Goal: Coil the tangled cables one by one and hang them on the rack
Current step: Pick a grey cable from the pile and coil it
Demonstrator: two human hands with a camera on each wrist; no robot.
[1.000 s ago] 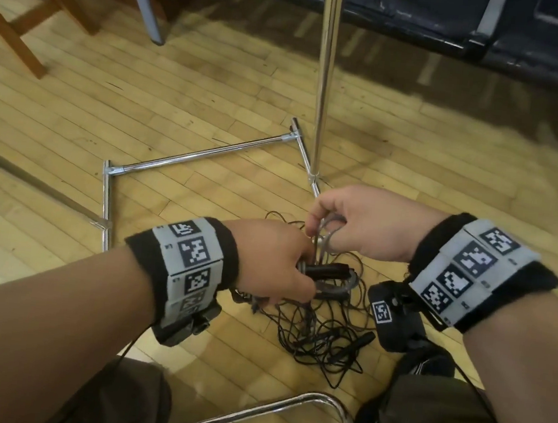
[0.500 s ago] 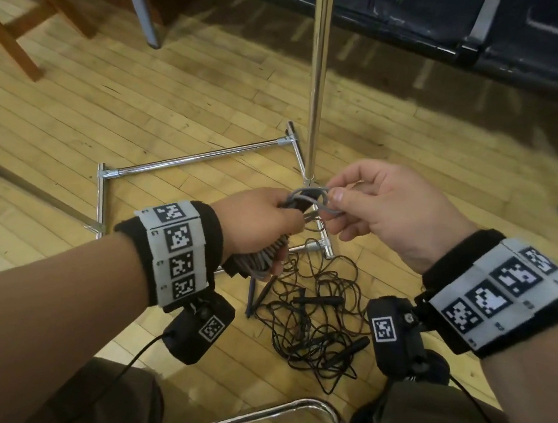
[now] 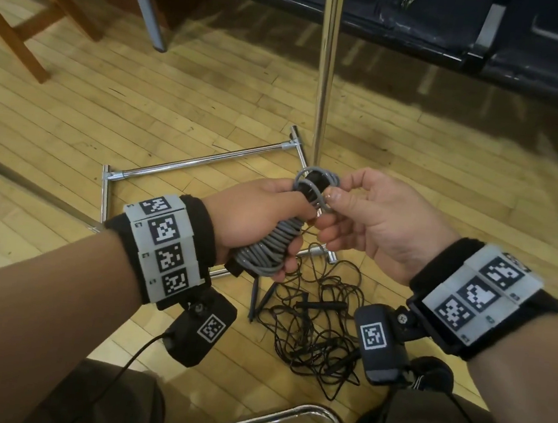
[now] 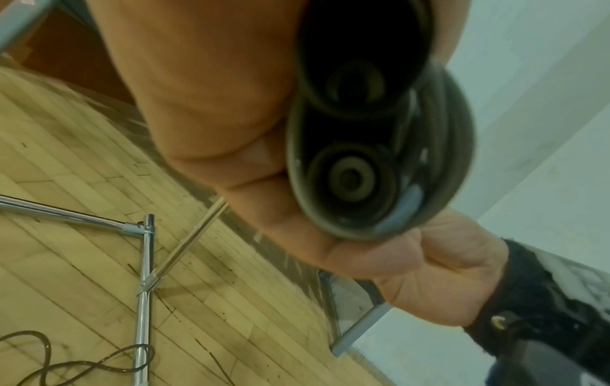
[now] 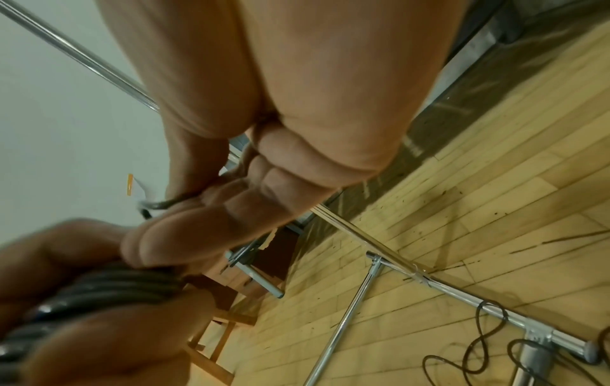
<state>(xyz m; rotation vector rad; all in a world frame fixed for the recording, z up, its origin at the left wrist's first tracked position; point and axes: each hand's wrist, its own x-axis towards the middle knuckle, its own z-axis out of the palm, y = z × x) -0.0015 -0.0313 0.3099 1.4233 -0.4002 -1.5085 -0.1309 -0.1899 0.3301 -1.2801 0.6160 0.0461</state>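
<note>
My left hand (image 3: 262, 223) grips a coiled grey cable (image 3: 268, 248) around its middle, held above the floor. The coil's top loops (image 3: 315, 184) stick out above my fist. My right hand (image 3: 356, 212) pinches one of those top loops between thumb and forefinger. In the left wrist view the grey cable (image 4: 379, 162) fills the frame beside my palm. In the right wrist view my fingers (image 5: 198, 229) lie on the grey cable (image 5: 109, 284). Below my hands a tangle of thin black cables (image 3: 310, 321) lies on the wooden floor. The chrome rack's upright pole (image 3: 327, 61) rises just behind my hands.
The rack's chrome base bars (image 3: 200, 161) lie on the floor left of the tangle. A dark bench (image 3: 427, 27) runs along the back, with wooden chair legs (image 3: 21, 29) at far left. A chrome chair frame (image 3: 283, 422) curves at the bottom edge between my knees.
Both hands have risen from the floor tangle, lifting the grey coil clear. My right hand shifted from reaching down to pinching the coil's top loops.
</note>
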